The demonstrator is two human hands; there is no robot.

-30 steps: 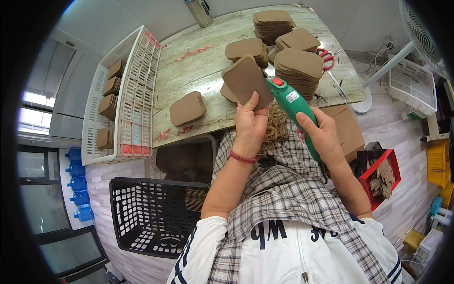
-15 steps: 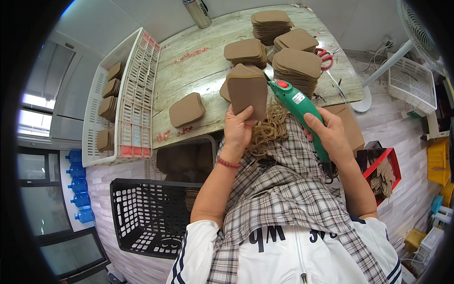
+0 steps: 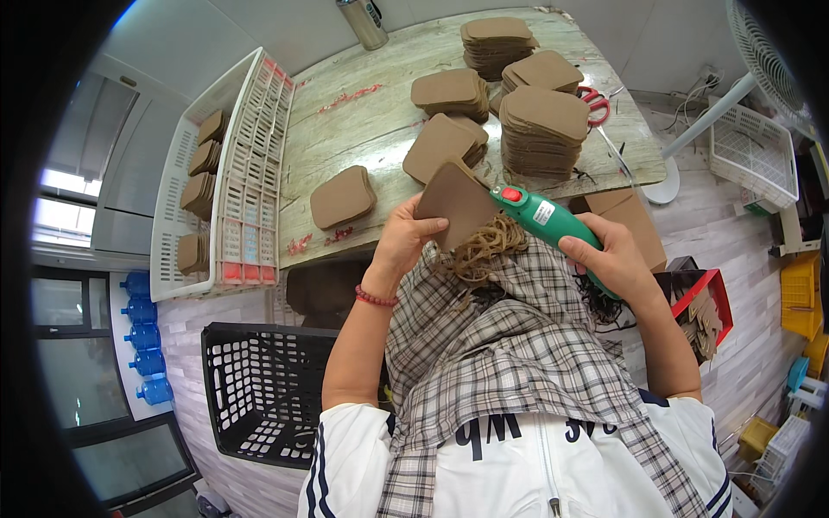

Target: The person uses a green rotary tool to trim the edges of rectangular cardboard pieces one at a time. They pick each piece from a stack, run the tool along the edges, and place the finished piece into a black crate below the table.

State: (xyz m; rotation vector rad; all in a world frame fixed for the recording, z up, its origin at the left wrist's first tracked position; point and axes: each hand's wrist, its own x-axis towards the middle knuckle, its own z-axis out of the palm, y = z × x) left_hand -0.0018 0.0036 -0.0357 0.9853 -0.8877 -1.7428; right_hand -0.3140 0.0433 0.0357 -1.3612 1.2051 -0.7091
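Item: brown leather piece (image 3: pixel 455 200) pinched in left hand (image 3: pixel 404 240); right hand (image 3: pixel 611 257) wrapped around green rotary tool (image 3: pixel 553 226).
I judged the tip could nick the left fingers (they sat close) if the piece slipped.

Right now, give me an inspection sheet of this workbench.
Surface: worn grey-green wooden table, red scraps scattered.
Job's things: flat brown rounded-square cardboard piece against the tip of the green handheld power tool with red button.
Clutter: stacks of matching brown pieces; red-handled scissors; tangle of tan trimmings on the plaid lap cloth.
Hands: left hand fingers pinch the piece; right hand grips the tool.
Cables: nothing clearly seen.
Surroundings: white plastic crate, black plastic basket, white fan.
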